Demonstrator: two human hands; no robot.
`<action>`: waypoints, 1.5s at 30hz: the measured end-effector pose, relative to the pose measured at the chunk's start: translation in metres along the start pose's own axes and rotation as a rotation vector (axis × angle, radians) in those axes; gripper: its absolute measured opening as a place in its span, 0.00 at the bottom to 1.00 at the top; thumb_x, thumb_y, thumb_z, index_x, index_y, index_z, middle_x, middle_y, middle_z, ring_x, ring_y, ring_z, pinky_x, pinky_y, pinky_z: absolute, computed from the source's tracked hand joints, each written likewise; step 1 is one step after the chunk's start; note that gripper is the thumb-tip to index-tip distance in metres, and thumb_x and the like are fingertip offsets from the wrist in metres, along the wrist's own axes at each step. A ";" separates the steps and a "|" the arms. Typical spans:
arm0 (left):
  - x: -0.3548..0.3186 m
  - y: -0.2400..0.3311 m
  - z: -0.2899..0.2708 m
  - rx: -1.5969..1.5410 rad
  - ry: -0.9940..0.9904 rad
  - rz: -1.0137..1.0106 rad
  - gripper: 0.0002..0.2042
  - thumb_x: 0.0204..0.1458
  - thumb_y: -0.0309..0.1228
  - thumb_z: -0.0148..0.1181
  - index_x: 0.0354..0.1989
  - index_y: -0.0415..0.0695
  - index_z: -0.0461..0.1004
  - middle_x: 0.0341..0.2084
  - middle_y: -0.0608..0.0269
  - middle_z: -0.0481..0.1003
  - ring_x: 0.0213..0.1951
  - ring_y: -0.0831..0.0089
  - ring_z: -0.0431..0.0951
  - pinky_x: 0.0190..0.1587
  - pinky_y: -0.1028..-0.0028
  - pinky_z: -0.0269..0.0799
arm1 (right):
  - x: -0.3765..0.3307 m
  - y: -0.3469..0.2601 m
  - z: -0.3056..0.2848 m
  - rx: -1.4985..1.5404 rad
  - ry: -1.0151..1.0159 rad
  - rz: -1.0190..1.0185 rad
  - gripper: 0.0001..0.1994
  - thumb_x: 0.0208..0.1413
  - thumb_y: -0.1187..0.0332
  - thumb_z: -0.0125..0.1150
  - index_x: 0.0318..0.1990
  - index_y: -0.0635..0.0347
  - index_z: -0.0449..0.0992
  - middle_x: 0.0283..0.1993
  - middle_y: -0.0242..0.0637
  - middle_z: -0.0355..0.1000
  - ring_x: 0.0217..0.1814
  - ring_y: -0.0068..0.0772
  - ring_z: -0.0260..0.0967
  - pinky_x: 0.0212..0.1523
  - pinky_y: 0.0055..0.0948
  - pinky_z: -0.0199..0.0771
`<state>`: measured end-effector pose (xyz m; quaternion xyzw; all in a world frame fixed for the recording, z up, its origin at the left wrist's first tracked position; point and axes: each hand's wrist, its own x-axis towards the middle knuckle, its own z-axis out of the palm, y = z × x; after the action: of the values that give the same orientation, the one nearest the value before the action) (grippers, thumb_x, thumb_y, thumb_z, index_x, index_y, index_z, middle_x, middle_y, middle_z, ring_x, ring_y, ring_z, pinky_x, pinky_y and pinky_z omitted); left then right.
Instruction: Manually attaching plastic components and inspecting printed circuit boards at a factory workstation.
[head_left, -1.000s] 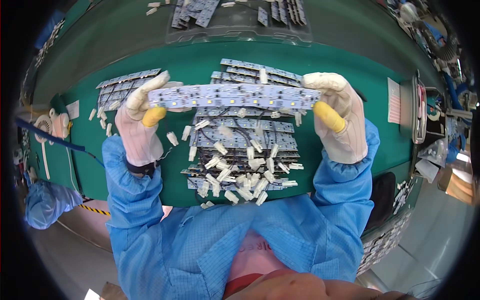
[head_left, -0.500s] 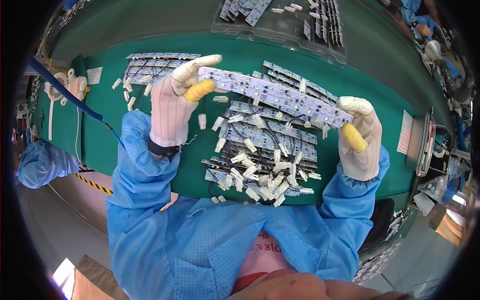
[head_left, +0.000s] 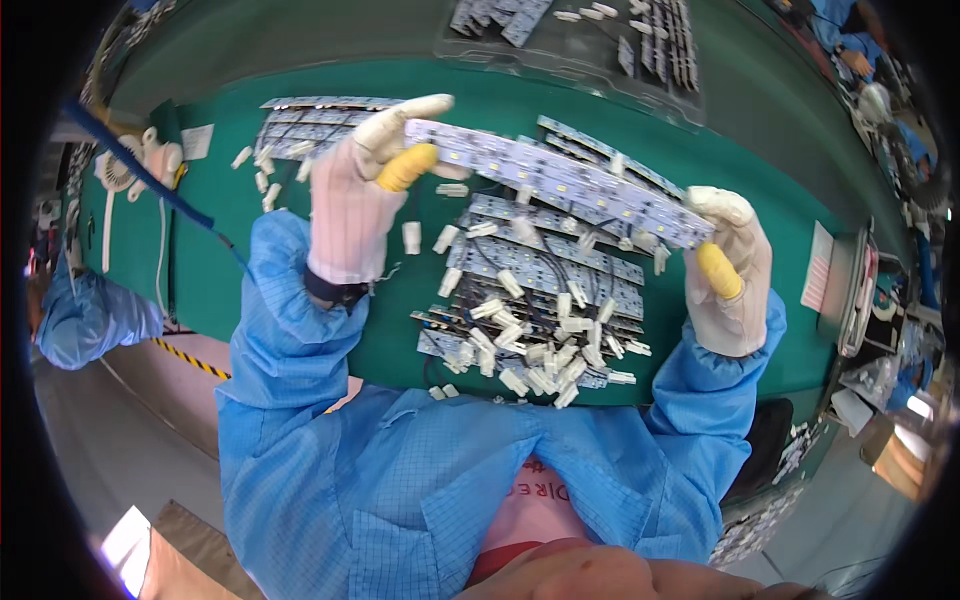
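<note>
Between my two hands a long white LED circuit board [head_left: 560,186] is held up, sloping down toward the right. My left hand [head_left: 362,190], in a white glove with a yellow-covered thumb, pinches its left end. Its right end is gripped by my right hand [head_left: 728,262], gloved the same way. Beneath the board, a stack of similar LED boards [head_left: 610,290] lies on the green mat, partly hidden. Dark wires with white connectors [head_left: 540,360] are heaped over the stack's near side.
More boards [head_left: 310,125] lie at the far left, with loose connectors beside them. A clear plastic tray [head_left: 570,65] of boards stands at the back. A small white fan [head_left: 122,168], a blue hose [head_left: 140,172] and a person's blue sleeve [head_left: 95,315] are at left.
The whole view has shifted slightly, with the scene a little farther right and higher. Both hands keep hold of the same board, which is somewhat blurred now.
</note>
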<state>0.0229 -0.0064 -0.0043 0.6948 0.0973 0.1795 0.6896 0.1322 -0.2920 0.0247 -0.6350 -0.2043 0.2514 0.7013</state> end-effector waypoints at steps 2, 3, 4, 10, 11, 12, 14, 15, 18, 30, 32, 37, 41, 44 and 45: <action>0.003 0.002 0.001 0.037 0.015 -0.086 0.16 0.56 0.23 0.52 0.54 0.36 0.67 0.36 0.59 0.77 0.37 0.76 0.78 0.42 0.81 0.70 | -0.001 0.005 0.001 0.033 0.028 -0.011 0.31 0.44 0.56 0.70 0.50 0.70 0.67 0.42 0.35 0.68 0.34 0.21 0.67 0.39 0.22 0.65; 0.004 0.002 0.001 0.048 0.023 -0.095 0.16 0.56 0.23 0.51 0.54 0.36 0.67 0.36 0.58 0.77 0.37 0.75 0.78 0.42 0.81 0.70 | -0.001 0.003 0.004 -0.001 0.013 -0.034 0.28 0.46 0.59 0.66 0.50 0.68 0.68 0.39 0.34 0.69 0.29 0.17 0.63 0.33 0.19 0.60; 0.003 0.005 0.000 0.083 0.044 -0.104 0.16 0.56 0.23 0.51 0.54 0.36 0.67 0.36 0.57 0.77 0.36 0.75 0.78 0.42 0.81 0.70 | 0.000 0.003 0.007 -0.031 -0.008 -0.059 0.24 0.47 0.62 0.63 0.50 0.67 0.69 0.36 0.34 0.71 0.24 0.14 0.58 0.27 0.16 0.55; -0.008 -0.005 -0.007 -0.349 -0.211 0.149 0.21 0.54 0.32 0.57 0.53 0.33 0.66 0.34 0.50 0.77 0.32 0.72 0.78 0.43 0.73 0.72 | 0.016 -0.013 0.007 -0.242 0.101 0.175 0.28 0.48 0.55 0.65 0.51 0.67 0.67 0.33 0.30 0.70 0.30 0.13 0.63 0.26 0.11 0.58; -0.007 -0.009 -0.007 -0.296 -0.218 0.162 0.20 0.54 0.32 0.57 0.52 0.32 0.66 0.33 0.49 0.77 0.31 0.70 0.78 0.43 0.72 0.72 | 0.017 -0.010 0.009 -0.230 0.090 0.169 0.28 0.48 0.55 0.65 0.51 0.67 0.67 0.33 0.30 0.70 0.30 0.13 0.63 0.26 0.11 0.58; -0.006 -0.008 -0.007 -0.314 -0.223 0.078 0.20 0.55 0.33 0.56 0.52 0.33 0.66 0.31 0.50 0.77 0.32 0.70 0.78 0.44 0.71 0.72 | 0.016 -0.006 0.011 -0.132 0.137 0.126 0.29 0.48 0.54 0.65 0.51 0.66 0.67 0.29 0.28 0.69 0.28 0.14 0.62 0.25 0.12 0.60; 0.002 -0.009 -0.010 -0.134 -0.236 0.074 0.18 0.57 0.38 0.53 0.49 0.35 0.68 0.24 0.55 0.78 0.34 0.70 0.78 0.46 0.71 0.71 | 0.013 0.007 0.004 0.007 0.150 0.057 0.29 0.48 0.49 0.64 0.49 0.64 0.67 0.23 0.28 0.67 0.22 0.15 0.62 0.22 0.15 0.62; 0.002 -0.008 -0.011 -0.059 -0.248 0.078 0.20 0.57 0.43 0.53 0.44 0.35 0.68 0.25 0.57 0.78 0.37 0.67 0.78 0.61 0.61 0.56 | 0.012 0.012 -0.001 0.013 0.132 0.053 0.29 0.48 0.49 0.64 0.49 0.64 0.67 0.23 0.28 0.67 0.22 0.15 0.62 0.22 0.15 0.62; 0.005 -0.004 -0.010 0.237 -0.233 0.078 0.15 0.60 0.37 0.49 0.44 0.36 0.71 0.33 0.54 0.79 0.39 0.72 0.78 0.50 0.73 0.69 | 0.010 0.020 -0.009 0.067 0.106 0.048 0.26 0.49 0.50 0.64 0.44 0.63 0.68 0.22 0.32 0.68 0.17 0.18 0.62 0.18 0.16 0.62; -0.007 -0.006 0.002 -0.096 0.009 -0.062 0.15 0.58 0.30 0.52 0.52 0.39 0.69 0.39 0.57 0.77 0.43 0.73 0.76 0.46 0.73 0.70 | 0.004 0.017 -0.008 0.185 -0.052 0.109 0.19 0.57 0.54 0.55 0.43 0.63 0.67 0.25 0.31 0.71 0.15 0.14 0.58 0.16 0.11 0.53; -0.001 -0.014 -0.005 0.070 -0.015 -0.052 0.16 0.59 0.35 0.50 0.51 0.38 0.69 0.37 0.57 0.78 0.42 0.73 0.76 0.46 0.73 0.70 | 0.008 0.025 -0.013 0.152 -0.077 0.071 0.21 0.56 0.52 0.55 0.42 0.64 0.67 0.24 0.31 0.71 0.15 0.14 0.58 0.16 0.11 0.52; -0.002 0.000 -0.007 0.359 -0.041 -0.051 0.14 0.59 0.33 0.48 0.48 0.39 0.72 0.33 0.59 0.79 0.36 0.72 0.78 0.42 0.73 0.70 | 0.002 0.012 -0.009 0.095 -0.034 0.024 0.20 0.57 0.50 0.52 0.40 0.62 0.67 0.22 0.28 0.69 0.14 0.11 0.58 0.14 0.10 0.50; 0.006 -0.011 -0.007 -0.413 -0.273 -0.006 0.21 0.56 0.35 0.56 0.53 0.36 0.66 0.44 0.53 0.73 0.39 0.69 0.76 0.48 0.70 0.68 | 0.016 0.030 -0.009 -0.150 0.048 -0.065 0.16 0.52 0.63 0.62 0.43 0.60 0.66 0.29 0.34 0.68 0.21 0.12 0.60 0.19 0.09 0.57; 0.001 0.001 -0.003 -0.551 -0.328 -0.060 0.18 0.56 0.29 0.53 0.53 0.37 0.65 0.47 0.57 0.69 0.46 0.71 0.72 0.52 0.72 0.64 | 0.012 0.016 0.018 0.226 0.030 -0.027 0.16 0.50 0.70 0.62 0.46 0.59 0.66 0.41 0.34 0.66 0.26 0.13 0.62 0.20 0.07 0.57; -0.001 0.003 -0.007 -0.361 -0.313 -0.079 0.15 0.57 0.24 0.48 0.53 0.39 0.66 0.47 0.60 0.69 0.48 0.75 0.70 0.52 0.75 0.63 | 0.012 0.017 0.018 0.215 0.041 -0.044 0.18 0.49 0.70 0.63 0.47 0.58 0.66 0.43 0.33 0.65 0.26 0.13 0.62 0.21 0.06 0.58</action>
<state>0.0193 -0.0001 -0.0020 0.5754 -0.0174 0.0568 0.8157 0.1294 -0.2694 0.0095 -0.5566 -0.1759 0.2434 0.7746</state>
